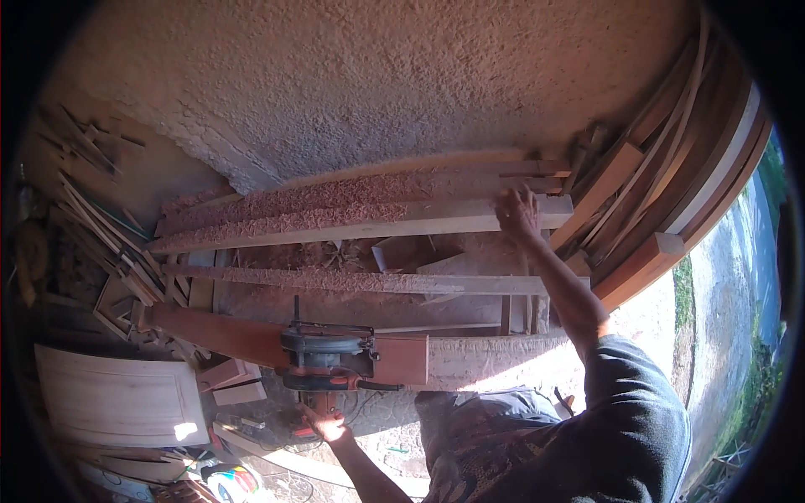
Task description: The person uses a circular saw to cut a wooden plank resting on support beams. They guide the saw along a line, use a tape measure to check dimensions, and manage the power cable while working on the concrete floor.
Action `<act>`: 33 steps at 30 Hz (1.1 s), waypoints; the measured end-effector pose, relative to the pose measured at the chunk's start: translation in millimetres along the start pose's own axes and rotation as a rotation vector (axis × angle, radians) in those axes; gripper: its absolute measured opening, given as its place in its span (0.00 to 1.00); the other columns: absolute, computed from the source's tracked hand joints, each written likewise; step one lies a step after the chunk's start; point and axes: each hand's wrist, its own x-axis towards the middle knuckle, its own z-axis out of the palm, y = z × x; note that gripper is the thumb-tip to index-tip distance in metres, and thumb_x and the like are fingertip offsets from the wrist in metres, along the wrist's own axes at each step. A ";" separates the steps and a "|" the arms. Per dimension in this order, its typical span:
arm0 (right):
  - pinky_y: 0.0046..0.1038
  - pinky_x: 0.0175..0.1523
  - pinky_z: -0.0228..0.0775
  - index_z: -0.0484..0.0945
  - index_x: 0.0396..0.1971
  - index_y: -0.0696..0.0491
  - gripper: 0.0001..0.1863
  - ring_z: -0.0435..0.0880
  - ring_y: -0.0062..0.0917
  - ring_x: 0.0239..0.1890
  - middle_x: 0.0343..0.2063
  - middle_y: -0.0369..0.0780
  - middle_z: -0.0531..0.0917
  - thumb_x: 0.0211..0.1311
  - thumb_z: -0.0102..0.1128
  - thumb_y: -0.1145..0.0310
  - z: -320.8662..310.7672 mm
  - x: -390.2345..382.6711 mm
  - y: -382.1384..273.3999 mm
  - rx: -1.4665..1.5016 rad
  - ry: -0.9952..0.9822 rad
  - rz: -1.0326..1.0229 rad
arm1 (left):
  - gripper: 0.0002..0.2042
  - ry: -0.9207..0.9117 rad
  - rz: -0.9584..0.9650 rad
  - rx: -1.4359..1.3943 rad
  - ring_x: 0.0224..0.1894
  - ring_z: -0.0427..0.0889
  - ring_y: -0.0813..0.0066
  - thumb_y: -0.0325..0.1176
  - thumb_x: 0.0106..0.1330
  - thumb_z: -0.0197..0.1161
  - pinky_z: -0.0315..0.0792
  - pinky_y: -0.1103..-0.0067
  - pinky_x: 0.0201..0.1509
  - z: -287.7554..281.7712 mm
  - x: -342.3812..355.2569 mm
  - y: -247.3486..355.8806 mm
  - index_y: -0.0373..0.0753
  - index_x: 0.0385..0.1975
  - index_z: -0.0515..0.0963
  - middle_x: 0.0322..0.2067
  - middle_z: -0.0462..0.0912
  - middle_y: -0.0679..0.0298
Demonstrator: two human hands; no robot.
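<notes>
By the near edge of the tabletop (495, 350), the left hand (321, 422) grasps the power tool (323, 356) on the red board (402, 360); better keep it level. Right hand (518, 211) is at the pale beam (444, 220), grip unclear.

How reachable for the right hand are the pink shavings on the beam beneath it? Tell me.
Probably yes: the right hand is near the right end of that beam, and the stretch between hand and pink shavings looks bare.

Board (402, 360): middle hidden by tool (319, 356). Left hand (325, 423): fingers partly hidden. Left forearm (369, 474): cut off, near edge. Right hand (518, 215): fingertips blurred.
</notes>
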 end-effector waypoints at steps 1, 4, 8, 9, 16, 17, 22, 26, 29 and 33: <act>0.47 0.72 0.54 0.66 0.66 0.46 0.35 0.60 0.51 0.69 0.67 0.48 0.64 0.61 0.63 0.52 4.2 11.7 8.7 0.029 0.002 0.103 | 0.31 -0.033 0.122 0.059 0.46 0.83 0.79 0.69 0.71 0.43 0.56 0.84 0.26 3.3 -11.2 -4.9 0.53 0.63 0.67 0.55 0.84 0.66; 0.48 0.72 0.51 0.64 0.68 0.45 0.38 0.61 0.49 0.70 0.67 0.49 0.65 0.61 0.62 0.47 27.1 41.5 46.6 0.063 -0.167 0.294 | 0.33 -0.063 0.168 0.056 0.53 0.79 0.77 0.70 0.70 0.43 0.56 0.81 0.34 22.8 -36.2 2.4 0.52 0.63 0.71 0.57 0.83 0.68; 0.43 0.71 0.52 0.65 0.69 0.45 0.41 0.67 0.40 0.68 0.63 0.47 0.73 0.57 0.65 0.45 45.5 58.7 69.2 -0.103 -0.289 0.251 | 0.32 0.024 0.102 -0.077 0.43 0.78 0.76 0.68 0.69 0.51 0.62 0.75 0.39 25.4 -36.3 6.0 0.50 0.63 0.69 0.50 0.84 0.69; 0.42 0.71 0.54 0.67 0.68 0.45 0.40 0.67 0.40 0.68 0.62 0.48 0.74 0.56 0.66 0.47 48.1 56.8 59.5 -0.081 -0.285 0.256 | 0.33 0.111 0.119 -0.097 0.40 0.77 0.75 0.67 0.68 0.53 0.63 0.74 0.39 19.5 -36.3 5.4 0.50 0.62 0.67 0.47 0.84 0.69; 0.34 0.43 0.80 0.79 0.49 0.53 0.24 0.86 0.33 0.41 0.39 0.41 0.86 0.53 0.71 0.60 48.6 37.6 51.7 0.790 -0.333 0.385 | 0.33 -0.059 0.105 -0.122 0.47 0.80 0.73 0.65 0.69 0.52 0.64 0.72 0.43 22.7 -39.2 5.0 0.51 0.66 0.60 0.52 0.83 0.67; 0.32 0.40 0.80 0.79 0.47 0.52 0.20 0.86 0.31 0.39 0.38 0.40 0.85 0.56 0.70 0.62 48.1 30.3 43.2 1.025 -0.398 0.473 | 0.33 -0.083 0.088 -0.162 0.49 0.80 0.73 0.65 0.69 0.51 0.63 0.71 0.45 16.7 -33.5 2.1 0.51 0.66 0.59 0.54 0.83 0.67; 0.34 0.35 0.82 0.78 0.44 0.50 0.11 0.86 0.30 0.36 0.35 0.40 0.85 0.62 0.66 0.67 33.4 -42.1 -8.1 1.834 -0.509 0.794 | 0.35 -0.130 0.091 -0.225 0.59 0.78 0.64 0.67 0.70 0.48 0.56 0.59 0.60 20.8 -37.8 -4.3 0.53 0.70 0.55 0.56 0.82 0.62; 0.33 0.35 0.83 0.77 0.44 0.49 0.10 0.86 0.28 0.35 0.35 0.38 0.84 0.64 0.63 0.69 -1.1 -101.9 -63.2 1.878 -0.674 0.746 | 0.36 0.067 0.112 -0.329 0.53 0.79 0.61 0.67 0.70 0.48 0.59 0.57 0.63 21.4 -49.8 -11.2 0.50 0.69 0.56 0.58 0.78 0.62; 0.36 0.38 0.83 0.76 0.46 0.50 0.15 0.86 0.30 0.36 0.39 0.40 0.84 0.59 0.66 0.69 -13.4 -126.6 -73.8 1.685 -0.856 0.598 | 0.31 0.402 0.153 -0.238 0.34 0.77 0.71 0.61 0.71 0.51 0.74 0.74 0.36 1.8 -69.2 -51.3 0.43 0.63 0.65 0.51 0.77 0.63; 0.37 0.41 0.81 0.76 0.47 0.51 0.21 0.85 0.30 0.36 0.39 0.43 0.84 0.50 0.69 0.70 -45.4 -171.1 -94.3 1.012 -0.920 -0.229 | 0.20 -0.231 0.195 0.348 0.31 0.79 0.76 0.50 0.74 0.55 0.72 0.80 0.27 19.6 -137.2 -93.1 0.38 0.50 0.76 0.40 0.82 0.62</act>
